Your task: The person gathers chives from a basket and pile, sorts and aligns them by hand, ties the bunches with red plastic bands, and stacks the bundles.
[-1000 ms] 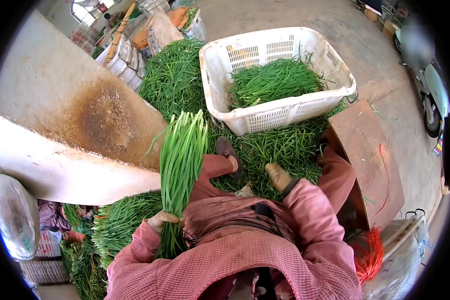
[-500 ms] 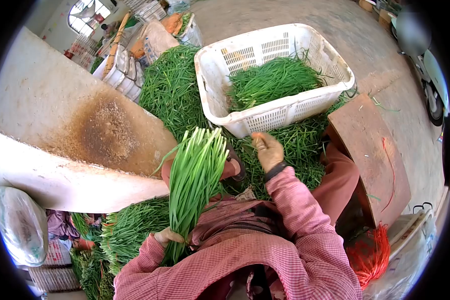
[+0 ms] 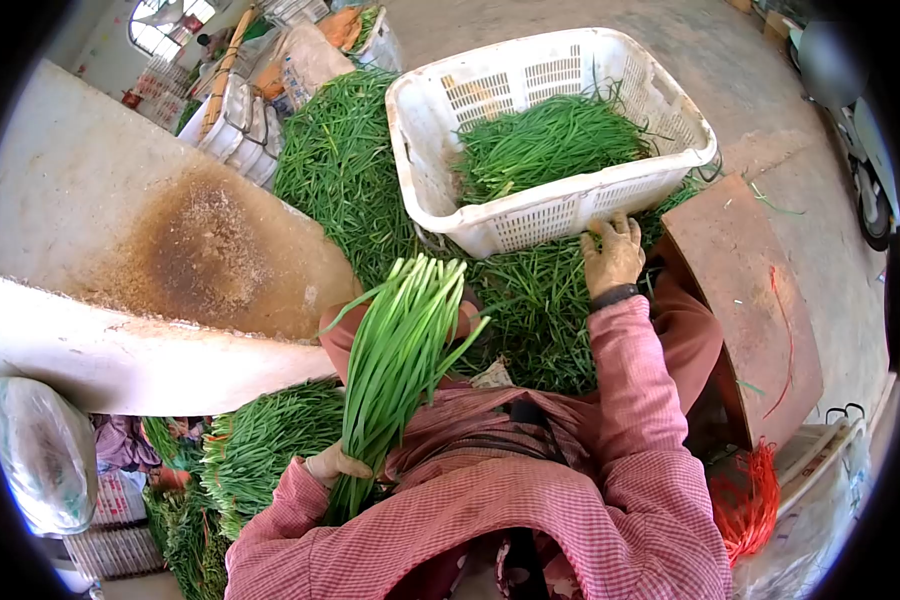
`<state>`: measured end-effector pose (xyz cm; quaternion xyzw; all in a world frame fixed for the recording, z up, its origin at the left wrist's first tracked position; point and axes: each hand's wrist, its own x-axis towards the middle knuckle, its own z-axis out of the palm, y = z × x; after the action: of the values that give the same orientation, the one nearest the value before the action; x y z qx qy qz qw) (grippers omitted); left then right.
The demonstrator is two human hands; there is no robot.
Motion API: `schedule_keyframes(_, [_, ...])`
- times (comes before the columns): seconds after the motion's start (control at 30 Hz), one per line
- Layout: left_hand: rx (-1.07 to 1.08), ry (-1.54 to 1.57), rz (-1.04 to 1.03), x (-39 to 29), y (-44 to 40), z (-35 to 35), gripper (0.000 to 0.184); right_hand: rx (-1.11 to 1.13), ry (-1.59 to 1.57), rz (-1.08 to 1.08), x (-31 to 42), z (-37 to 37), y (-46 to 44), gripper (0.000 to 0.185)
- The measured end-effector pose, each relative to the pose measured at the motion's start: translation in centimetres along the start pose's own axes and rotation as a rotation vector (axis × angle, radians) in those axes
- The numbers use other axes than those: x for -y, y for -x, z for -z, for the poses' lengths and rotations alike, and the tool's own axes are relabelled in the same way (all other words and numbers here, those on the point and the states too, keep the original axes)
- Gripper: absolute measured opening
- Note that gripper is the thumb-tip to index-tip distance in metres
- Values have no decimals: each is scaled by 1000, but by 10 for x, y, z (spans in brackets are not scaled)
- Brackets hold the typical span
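A bunch of Chinese chives [image 3: 400, 350] stands over my lap, pale cut ends pointing away from me. My left hand [image 3: 338, 464], gloved, is wrapped round its lower, leafy end. Beyond my knees, my right hand [image 3: 615, 258] reaches to the near side of a white plastic basket [image 3: 555, 222]. Its fingers are apart and slightly bent, with nothing visible in them; whether they touch the basket I cannot tell. More chives [image 3: 555, 145] lie in a heap inside the basket. Loose leaves [image 3: 540, 320] cover the floor beneath my right hand.
A stained pale slab [image 3: 80, 220] stands at left. More bundled chives [image 3: 265, 455] lie by my left elbow. On the right are a brown wooden stool [image 3: 740, 290], red string [image 3: 750, 510] and a parked scooter [image 3: 870, 170]. Foam boxes [image 3: 240, 130] sit at the back left.
My right hand has moved forward and right, from above the leaves to the basket's near side, its fingers spreading. My left hand still holds the chives, with some stalks now leaning out to the right.
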<state>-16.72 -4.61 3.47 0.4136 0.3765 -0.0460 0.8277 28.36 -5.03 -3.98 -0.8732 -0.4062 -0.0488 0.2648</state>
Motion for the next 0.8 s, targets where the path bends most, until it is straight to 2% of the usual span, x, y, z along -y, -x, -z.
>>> schedule_keyframes(0.03, [9,0,-2,-3,-3,-2,65,-72,-56,-22,8,9,3,61])
schedule_keyframes(0.1, [-5,3,3,-5,-5,-8,68,-158,-328,314,45,30,16,64])
schedule_keyframes(0.17, [57,47,14,-1,-10,-6,66,47,-405,549,84,46,33,51])
schedule_keyframes(0.23, [-88,-37,-69,-7,-11,-18,63,388,-374,670,90,30,34,32])
schedule_keyframes(0.27, [-89,-207,-87,-2,-9,-8,59,306,-481,662,90,25,34,15])
schedule_keyframes(0.3, [-97,-206,-95,0,-7,-5,59,290,-593,648,82,24,34,15])
schedule_keyframes(0.33, [-125,-181,-53,4,-4,-4,58,387,-1014,321,70,1,30,15])
schedule_keyframes(0.4, [-156,-144,3,10,4,-5,57,297,-958,-76,35,-13,9,26])
schedule_keyframes(0.5, [-191,-115,118,7,-1,-4,54,-91,292,83,13,16,4,63])
schedule_keyframes(0.53, [-196,-199,63,9,-3,-2,54,-91,22,276,21,26,12,88])
schedule_keyframes(0.57, [-200,-282,13,12,-4,-3,53,237,-164,403,53,62,13,96])
schedule_keyframes(0.6, [-207,-259,21,9,-7,-6,54,303,-310,555,86,80,25,94])
schedule_keyframes(0.63, [-200,-262,25,6,-9,-7,54,184,-250,671,103,66,44,85])
schedule_keyframes(0.67, [-186,-312,33,2,-9,-9,53,224,-267,790,116,55,53,67])
schedule_keyframes(0.7, [-175,-363,39,-2,-8,-10,53,370,-342,845,119,46,55,45])
schedule_keyframes(0.73, [-179,-366,36,-5,-6,-12,53,370,-343,872,119,38,51,27])
schedule_keyframes(0.77, [-180,-341,27,-9,-3,-14,51,365,-346,876,113,31,45,27])
schedule_keyframes(0.8, [-182,-312,17,-13,0,-15,49,345,-334,750,98,24,36,29])
